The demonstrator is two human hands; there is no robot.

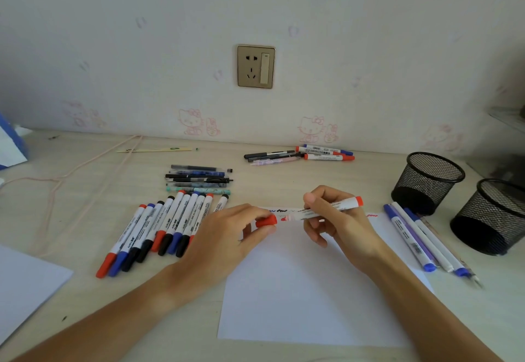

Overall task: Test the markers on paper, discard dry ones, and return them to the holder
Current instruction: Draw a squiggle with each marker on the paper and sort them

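My right hand (335, 219) grips an uncapped red marker (345, 205) above the top edge of a white sheet of paper (306, 299), its red tip pointing left. My left hand (233, 234) pinches the marker's red cap (266, 221) a short way from the tip. Squiggles in blue, black and red run along the top of the sheet. A fanned row of several capped markers (159, 228) lies to the left of my left hand. Two black mesh holders (427, 181) (491, 217) stand at the right.
Several pens (199, 180) lie behind the marker row, and another pile of pens and markers (301, 154) sits near the wall. A few pens (420, 239) lie right of the sheet. A second sheet (25, 285) shows at the left edge, with a pink cord (85, 168) across the desk.
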